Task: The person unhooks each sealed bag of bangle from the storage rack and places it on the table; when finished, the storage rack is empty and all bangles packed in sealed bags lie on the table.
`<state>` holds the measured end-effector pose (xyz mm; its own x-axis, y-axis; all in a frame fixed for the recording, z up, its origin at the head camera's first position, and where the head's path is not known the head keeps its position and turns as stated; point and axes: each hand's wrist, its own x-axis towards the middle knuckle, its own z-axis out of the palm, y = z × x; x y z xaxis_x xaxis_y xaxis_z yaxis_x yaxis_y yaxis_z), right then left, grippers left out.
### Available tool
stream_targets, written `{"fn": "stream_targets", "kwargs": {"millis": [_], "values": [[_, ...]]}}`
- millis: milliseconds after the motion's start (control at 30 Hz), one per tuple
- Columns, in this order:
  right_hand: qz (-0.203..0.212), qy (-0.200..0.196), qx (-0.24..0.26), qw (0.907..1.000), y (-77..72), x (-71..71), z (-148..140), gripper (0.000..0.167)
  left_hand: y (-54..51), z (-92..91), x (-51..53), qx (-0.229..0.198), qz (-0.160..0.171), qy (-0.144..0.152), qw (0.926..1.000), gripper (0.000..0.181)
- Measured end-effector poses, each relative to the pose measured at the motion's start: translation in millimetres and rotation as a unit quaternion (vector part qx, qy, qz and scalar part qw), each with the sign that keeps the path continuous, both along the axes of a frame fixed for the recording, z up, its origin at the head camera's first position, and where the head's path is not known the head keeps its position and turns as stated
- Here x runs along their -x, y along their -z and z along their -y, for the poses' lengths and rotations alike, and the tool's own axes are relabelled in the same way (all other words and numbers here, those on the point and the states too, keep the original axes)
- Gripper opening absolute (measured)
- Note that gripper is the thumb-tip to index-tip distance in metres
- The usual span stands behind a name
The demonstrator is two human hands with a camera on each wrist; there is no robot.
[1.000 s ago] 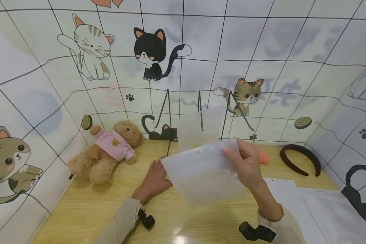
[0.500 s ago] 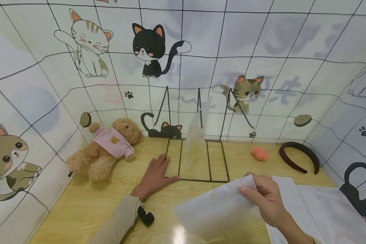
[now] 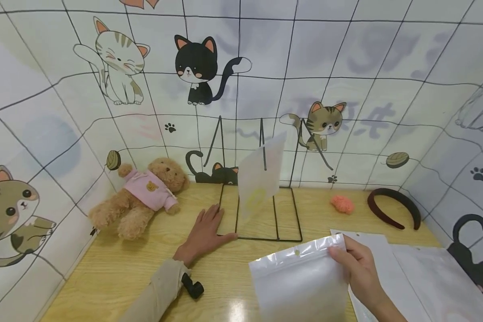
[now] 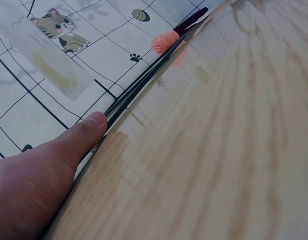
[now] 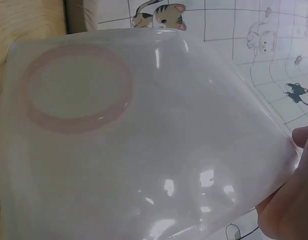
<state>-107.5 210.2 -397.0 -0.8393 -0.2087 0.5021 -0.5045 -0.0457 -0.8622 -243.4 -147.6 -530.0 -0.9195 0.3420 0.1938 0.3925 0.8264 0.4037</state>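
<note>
A frosted zip bag (image 3: 299, 286) hangs from my right hand (image 3: 358, 270), pinched between thumb and fingers at its upper right corner. In the right wrist view a pinkish ring (image 5: 73, 126) shows through that bag. My left hand (image 3: 203, 235) lies with spread fingers at the left side of a black wire rack (image 3: 265, 239), its thumb (image 4: 88, 130) touching the front bar of the base. From the rack's middle hook hangs another translucent bag (image 3: 261, 172), turned at an angle, with something yellow inside.
A teddy bear (image 3: 150, 192) in a pink top lies at the left by the wall. Orange yarn (image 3: 342, 204) and a dark hairband (image 3: 412, 205) are at the back right. White bags (image 3: 426, 273) lie on the table at the right.
My right hand has moved down and right with its bag, away from the rack. The hanging bag has swivelled from nearly facing me to an angle. My left hand stays by the rack.
</note>
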Motion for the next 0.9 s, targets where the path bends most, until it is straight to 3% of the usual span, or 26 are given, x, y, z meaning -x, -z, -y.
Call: {"fn": "stream_targets", "kwargs": {"millis": [133, 367, 667, 800, 900], "values": [[0.045, 0.058, -0.065, 0.9952, 5.3, 5.8, -9.4, 0.044, -0.9, 0.6, -0.5, -0.001, 0.010, 0.002, 0.9999, 0.104], [0.051, 0.036, -0.149, 0.9869, 14.2, 12.9, -22.8, 0.028, -0.1, 0.8, -0.1, 0.004, 0.012, -0.001, 0.9999, 0.105], [0.096, 0.031, -0.252, 0.9625, 9.8, 33.1, -31.3, 0.013, -0.9, 3.5, -1.1, -0.002, 0.010, 0.000, 1.0000, 0.102], [0.128, 0.035, -0.301, 0.9441, 13.5, 36.1, -39.1, 0.013, 0.4, 3.2, -1.6, -0.006, 0.012, 0.004, 0.9999, 0.103], [0.130, 0.037, -0.338, 0.9314, 19.3, 36.1, -44.2, 0.014, 1.5, 2.8, -1.3, -0.005, 0.012, 0.005, 0.9999, 0.102]]}}
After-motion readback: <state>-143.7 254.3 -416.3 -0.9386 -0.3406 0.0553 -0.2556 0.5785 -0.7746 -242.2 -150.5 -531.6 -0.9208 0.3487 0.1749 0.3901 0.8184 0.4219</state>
